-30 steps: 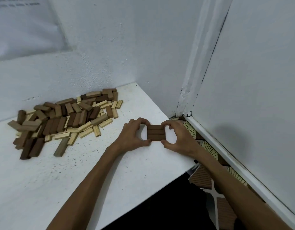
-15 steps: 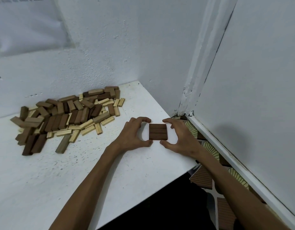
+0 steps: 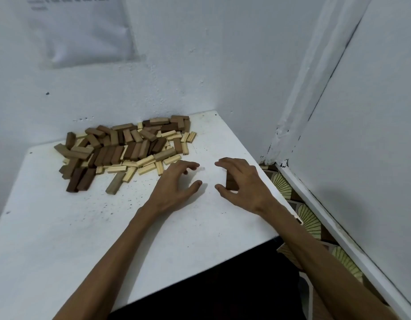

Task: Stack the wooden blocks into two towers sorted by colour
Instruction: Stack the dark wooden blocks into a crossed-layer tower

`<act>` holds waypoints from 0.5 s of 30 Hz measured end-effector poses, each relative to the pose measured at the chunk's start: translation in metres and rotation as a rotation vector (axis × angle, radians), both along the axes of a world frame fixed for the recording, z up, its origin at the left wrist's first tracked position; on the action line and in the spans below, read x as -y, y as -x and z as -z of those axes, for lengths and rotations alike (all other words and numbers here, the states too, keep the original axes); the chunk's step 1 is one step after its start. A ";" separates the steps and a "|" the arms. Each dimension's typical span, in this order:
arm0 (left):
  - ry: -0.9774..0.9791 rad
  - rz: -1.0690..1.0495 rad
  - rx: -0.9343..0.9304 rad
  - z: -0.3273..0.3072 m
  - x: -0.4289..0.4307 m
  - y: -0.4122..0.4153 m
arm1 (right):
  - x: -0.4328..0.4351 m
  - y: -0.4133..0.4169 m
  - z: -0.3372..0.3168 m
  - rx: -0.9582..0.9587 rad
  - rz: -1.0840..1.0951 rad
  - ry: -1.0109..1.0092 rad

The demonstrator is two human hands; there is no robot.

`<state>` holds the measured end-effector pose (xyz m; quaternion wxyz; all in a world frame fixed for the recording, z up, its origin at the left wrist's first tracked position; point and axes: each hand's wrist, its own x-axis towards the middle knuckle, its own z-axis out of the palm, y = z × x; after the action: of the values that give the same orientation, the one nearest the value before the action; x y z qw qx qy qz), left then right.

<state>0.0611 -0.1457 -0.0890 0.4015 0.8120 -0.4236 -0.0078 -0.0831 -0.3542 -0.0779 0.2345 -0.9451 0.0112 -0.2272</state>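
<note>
A small set of dark brown blocks (image 3: 230, 183) lies flat on the white table (image 3: 61, 227), directly under the right hand (image 3: 243, 183). Only the left edge of the set shows, in the gap between the right thumb and the curled fingers; the rest is hidden by the palm, so the number of blocks cannot be told. The right hand is arched over the set, fingers spread and bent, thumb just beside the near corner of the blocks; whether any fingertip touches the wood cannot be told, and nothing is lifted. The left hand (image 3: 174, 185) lies to the left of the blocks, apart from them, with bare table between the two hands. It is relaxed and holds nothing, fingers loosely extended toward the right hand, slightly blurred. Beyond the left hand's fingers, and just beside them, begins the loose heap of blocks (image 3: 126, 146), which spreads away to the left toward the wall (image 3: 176, 65). The heap mixes dark brown, mid-brown and pale pieces, most lying flat; the pale ones are nearest the left hand. To the right of the right hand, the table edge drops to a patterned floor (image 3: 308, 218). A sheet of paper (image 3: 84, 31) hangs on the wall above the heap
</note>
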 end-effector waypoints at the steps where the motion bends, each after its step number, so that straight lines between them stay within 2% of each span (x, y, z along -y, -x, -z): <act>1: -0.017 -0.020 0.023 -0.001 -0.008 -0.003 | -0.006 -0.006 -0.001 -0.009 -0.010 -0.006; 15: -0.168 -0.354 0.165 -0.005 -0.138 -0.021 | -0.104 -0.084 -0.003 -0.041 -0.323 0.012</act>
<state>0.0825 -0.0079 -0.0842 0.2916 0.9021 -0.3037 0.0943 0.0014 -0.2502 -0.0754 0.2622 -0.9404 -0.1374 -0.1673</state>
